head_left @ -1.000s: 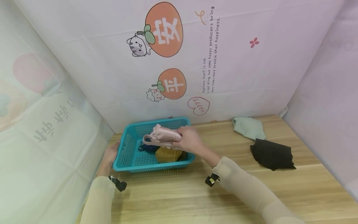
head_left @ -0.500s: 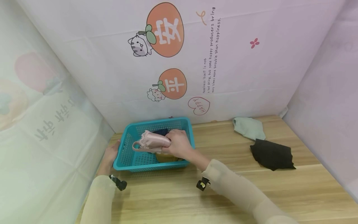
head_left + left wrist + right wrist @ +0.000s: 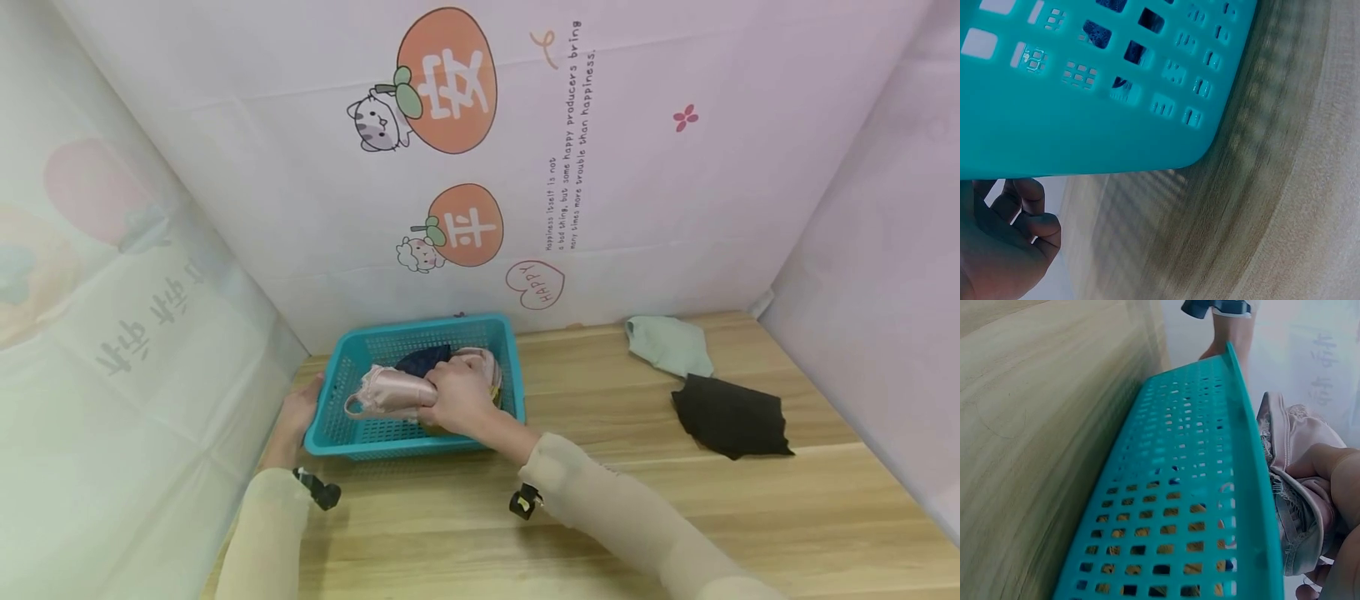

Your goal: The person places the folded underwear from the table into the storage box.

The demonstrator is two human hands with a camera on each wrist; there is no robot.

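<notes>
My right hand (image 3: 461,398) grips a folded pink satin bra (image 3: 393,392) with lace trim and a strap loop, over the turquoise slotted basket (image 3: 397,450). In the right wrist view the thumb and fingers curl round the satin (image 3: 1310,434) beside the basket rim (image 3: 1254,487). My left hand (image 3: 298,412) holds the basket's left rim; curled fingers (image 3: 1038,225) show under the rim in the left wrist view. Inside the basket lie a dark blue garment (image 3: 423,360), a pale pink striped fabric (image 3: 487,367) and a mustard garment, mostly hidden by the right hand.
On the wooden table (image 3: 600,383), right of the basket, lie a pale green folded cloth garment (image 3: 670,343) and a black one (image 3: 731,417). Printed white sheeting (image 3: 615,167) stands behind the basket and along both sides.
My right hand has carried the pink bra leftward and lower over the basket, uncovering pale pink fabric at the right. The left hand has stayed on the rim.
</notes>
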